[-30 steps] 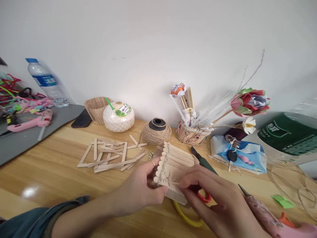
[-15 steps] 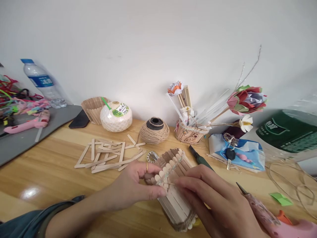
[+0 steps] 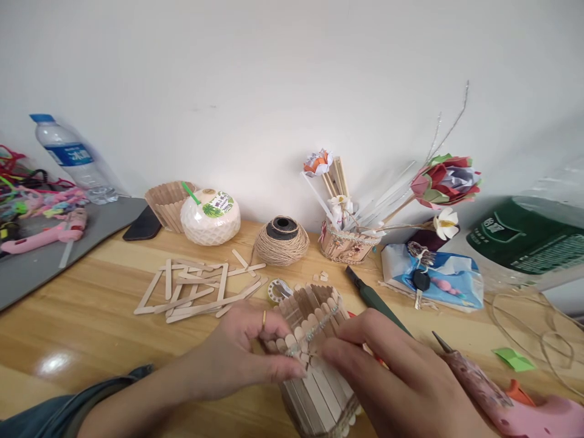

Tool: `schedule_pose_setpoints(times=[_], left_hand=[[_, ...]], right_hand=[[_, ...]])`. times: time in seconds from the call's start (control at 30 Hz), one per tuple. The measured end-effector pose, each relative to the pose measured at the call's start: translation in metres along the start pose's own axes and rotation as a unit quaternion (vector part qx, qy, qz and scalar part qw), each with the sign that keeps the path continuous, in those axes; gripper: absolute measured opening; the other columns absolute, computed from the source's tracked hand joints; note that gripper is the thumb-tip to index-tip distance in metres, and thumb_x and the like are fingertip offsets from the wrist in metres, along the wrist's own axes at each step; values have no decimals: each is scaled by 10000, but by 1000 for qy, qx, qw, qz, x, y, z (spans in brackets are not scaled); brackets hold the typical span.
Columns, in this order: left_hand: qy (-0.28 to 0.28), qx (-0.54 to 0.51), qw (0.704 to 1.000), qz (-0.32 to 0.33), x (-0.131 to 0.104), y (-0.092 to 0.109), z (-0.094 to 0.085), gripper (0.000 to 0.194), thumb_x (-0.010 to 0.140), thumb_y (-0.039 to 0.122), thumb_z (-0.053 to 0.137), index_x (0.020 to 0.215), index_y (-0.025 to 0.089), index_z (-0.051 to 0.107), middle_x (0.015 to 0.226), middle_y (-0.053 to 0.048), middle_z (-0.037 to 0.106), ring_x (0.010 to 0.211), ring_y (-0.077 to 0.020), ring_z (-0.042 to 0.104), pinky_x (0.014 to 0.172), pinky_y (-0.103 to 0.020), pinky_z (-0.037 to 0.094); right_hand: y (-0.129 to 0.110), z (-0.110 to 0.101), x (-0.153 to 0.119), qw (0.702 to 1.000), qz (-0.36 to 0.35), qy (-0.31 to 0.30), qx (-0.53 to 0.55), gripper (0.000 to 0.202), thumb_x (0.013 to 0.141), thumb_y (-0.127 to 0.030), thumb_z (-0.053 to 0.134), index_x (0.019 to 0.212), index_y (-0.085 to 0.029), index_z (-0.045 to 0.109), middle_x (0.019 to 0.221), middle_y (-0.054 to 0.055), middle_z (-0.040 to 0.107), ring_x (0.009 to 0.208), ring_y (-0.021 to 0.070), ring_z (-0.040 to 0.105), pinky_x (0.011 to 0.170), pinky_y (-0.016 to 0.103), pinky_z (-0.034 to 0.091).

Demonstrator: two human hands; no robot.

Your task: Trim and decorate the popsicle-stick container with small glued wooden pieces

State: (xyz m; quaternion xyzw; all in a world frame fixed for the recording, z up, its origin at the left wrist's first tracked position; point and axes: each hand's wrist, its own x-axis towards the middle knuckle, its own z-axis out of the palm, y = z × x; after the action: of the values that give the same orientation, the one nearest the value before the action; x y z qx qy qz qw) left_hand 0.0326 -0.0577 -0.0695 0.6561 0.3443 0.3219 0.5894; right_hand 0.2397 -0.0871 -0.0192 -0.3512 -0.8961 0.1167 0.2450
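Note:
A basket made of wooden craft sticks (image 3: 319, 389) leans in front of me, its rounded stick ends forming the rim and a band of pale beads running below them. My left hand (image 3: 250, 347) grips the rim at its left, fingers inside and thumb on the outer wall. The fingers of my right hand (image 3: 383, 359) are pinched together against the outer wall, close to the bead band. Whatever lies between those fingertips is too small or hidden to name. Twine wraps the basket's lower end.
Loose craft sticks (image 3: 196, 292) lie left of the basket, with a twine spool (image 3: 281, 240) behind. A pink glue gun (image 3: 515, 407) rests at right near a dark green-handled tool (image 3: 376, 301). Along the wall stand a wrapped coconut (image 3: 210, 222) and a flower holder (image 3: 347, 243).
The basket has tipped slightly more upright, showing more of its inside. Both hands stay on it, the right still pinched at the wall. The whole view has shifted a little.

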Motion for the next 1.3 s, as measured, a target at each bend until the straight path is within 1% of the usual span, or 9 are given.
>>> schedule_pose_setpoints(times=[0.3,0.57,0.67,0.77,0.83,1.0,1.13,1.2,1.3], left_hand=[[-20,73,995,57,-6,0,0,181,743,274,697,629,148,635,548,33,529,503,-85,439,481,-168,374],[-15,126,989,74,-13,3,8,247,773,321,660,601,157,592,514,51,428,478,-83,375,439,-179,316],[18,93,995,42,-16,2,10,248,773,353,652,616,169,599,531,38,475,498,-95,419,460,-182,353],[87,59,994,37,-16,1,11,248,770,357,651,615,173,590,524,38,479,489,-92,413,461,-183,356],[114,43,992,37,-14,1,11,270,754,353,662,583,172,557,503,47,439,473,-85,376,442,-183,324],[106,32,993,38,-11,-1,9,279,745,339,663,570,170,525,506,50,420,482,-84,364,453,-187,311],[122,25,992,35,-10,-2,9,258,738,328,661,581,169,532,507,47,439,479,-85,375,452,-187,316],[126,28,991,33,-9,-2,9,243,732,324,661,587,167,547,503,45,444,476,-85,376,448,-187,319],[143,33,989,28,-8,-2,9,251,724,332,674,577,166,555,493,47,432,468,-83,363,433,-184,315]], right_hand=[[-9,-2,6,997,-22,8,-79,322,915,-66,383,724,-190,610,666,16,617,620,124,578,536,227,473],[-11,4,-3,979,-83,34,-184,327,889,-43,331,866,-180,628,674,20,633,615,154,590,564,271,473],[-8,7,-5,977,-90,100,-168,237,892,-84,408,914,-210,608,646,6,629,572,148,589,526,254,473],[-2,10,-5,976,-70,161,-131,179,891,-106,453,943,-223,578,657,4,614,549,137,583,495,243,461],[1,10,-5,981,-33,160,-101,156,878,-105,482,951,-221,556,706,8,615,580,129,596,521,232,476],[5,7,0,984,85,151,51,149,786,-114,541,710,-228,481,781,10,663,677,122,654,554,197,518],[3,5,5,930,204,180,248,159,726,-164,589,652,-219,459,709,-3,670,624,115,651,551,193,530],[4,5,6,902,228,180,318,161,714,-178,631,648,-207,487,655,-18,648,557,92,613,512,174,505],[10,5,8,889,237,134,369,108,749,-239,660,693,-184,586,602,-21,618,500,76,558,457,161,464]])
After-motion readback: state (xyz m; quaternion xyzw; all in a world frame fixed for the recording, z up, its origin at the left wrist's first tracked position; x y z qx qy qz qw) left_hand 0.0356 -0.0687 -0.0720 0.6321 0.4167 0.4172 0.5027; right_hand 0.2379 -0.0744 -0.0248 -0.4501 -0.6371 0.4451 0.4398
